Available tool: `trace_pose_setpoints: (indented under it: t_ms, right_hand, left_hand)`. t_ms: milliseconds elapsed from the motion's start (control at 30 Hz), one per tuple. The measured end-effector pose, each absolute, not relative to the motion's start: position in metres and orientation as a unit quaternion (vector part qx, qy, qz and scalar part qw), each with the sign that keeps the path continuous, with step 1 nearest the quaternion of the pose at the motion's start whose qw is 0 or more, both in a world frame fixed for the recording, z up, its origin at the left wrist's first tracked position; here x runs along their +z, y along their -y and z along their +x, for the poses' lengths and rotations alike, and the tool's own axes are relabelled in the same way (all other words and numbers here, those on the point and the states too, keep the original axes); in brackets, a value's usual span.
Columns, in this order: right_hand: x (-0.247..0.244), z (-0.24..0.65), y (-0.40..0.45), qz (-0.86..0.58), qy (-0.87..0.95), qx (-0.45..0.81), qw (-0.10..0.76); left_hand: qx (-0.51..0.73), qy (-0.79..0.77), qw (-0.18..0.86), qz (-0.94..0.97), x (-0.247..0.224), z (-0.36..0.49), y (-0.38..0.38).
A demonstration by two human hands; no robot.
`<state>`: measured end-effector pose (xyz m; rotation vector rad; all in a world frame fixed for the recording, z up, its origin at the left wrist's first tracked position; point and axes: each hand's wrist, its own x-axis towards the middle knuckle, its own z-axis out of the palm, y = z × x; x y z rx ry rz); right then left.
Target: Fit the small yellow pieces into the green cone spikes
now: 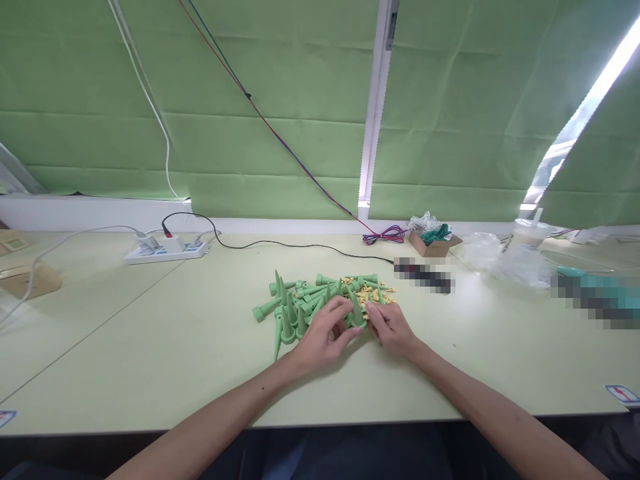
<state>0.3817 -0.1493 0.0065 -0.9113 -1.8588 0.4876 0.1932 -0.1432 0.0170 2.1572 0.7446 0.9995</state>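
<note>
My left hand (327, 333) grips a green plastic cone-shaped spike (357, 312) between thumb and fingers, its point upward. Close on its right, my right hand (393, 327) is closed in a pinch beside the spike's base; what its fingertips hold is too small to make out. Under and beyond both hands lies a heap of similar green spikes (285, 317), some standing on their wide ends and others lying flat. Small yellow pieces (369, 293) are piled at the heap's right side, partly hidden by my hands.
A white power strip (167, 251) with plugs and cables sits at the back left. Behind the heap are a thin black cable (280, 244), a pixelated dark object (423, 275) and a small cardboard box (434, 247). Plastic bags (525, 267) and a cup (527, 235) stand right.
</note>
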Motion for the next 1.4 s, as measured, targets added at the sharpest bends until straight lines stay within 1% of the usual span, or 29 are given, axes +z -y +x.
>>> trace_pose_setpoints:
  t_ms: [300,467,567,733,833,933,1067,1400]
  right_hand:
    - [0.0065,0.3787,0.1485,-0.398,0.758,0.193,0.479]
    - [0.0046,0.3808,0.1472,-0.406,0.729,0.214,0.507]
    - [0.0027,0.3829,0.1463,-0.397,0.729,0.218,0.513]
    - [0.0045,0.3832,0.1469,-0.369,0.765,0.2,0.488]
    - [0.0051,0.3828,0.1469,-0.353,0.772,0.207,0.486]
    - [0.0042,0.3827,0.1463,-0.348,0.772,0.217,0.485]
    - [0.0024,0.3829,0.1458,-0.34,0.769,0.229,0.491]
    - [-0.0029,0.3836,0.1434,-0.334,0.768,0.238,0.492]
  left_hand:
    - [0.419,-0.294,0.236,0.826,0.0141,0.1951,0.1429]
    - [0.432,-0.328,0.247,0.803,0.0202,0.1966,0.1449]
    - [0.41,-0.341,0.291,0.795,0.0226,0.1961,0.1448]
    - [0.363,-0.348,0.473,0.724,0.0227,0.1973,0.1443]
    - [0.348,-0.339,0.526,0.698,0.0237,0.1984,0.1447]
    - [0.344,-0.326,0.539,0.696,0.0231,0.1975,0.1439]
    - [0.34,-0.321,0.519,0.716,0.0194,0.1948,0.1408]
    - [0.352,-0.317,0.505,0.721,0.0205,0.1932,0.1393]
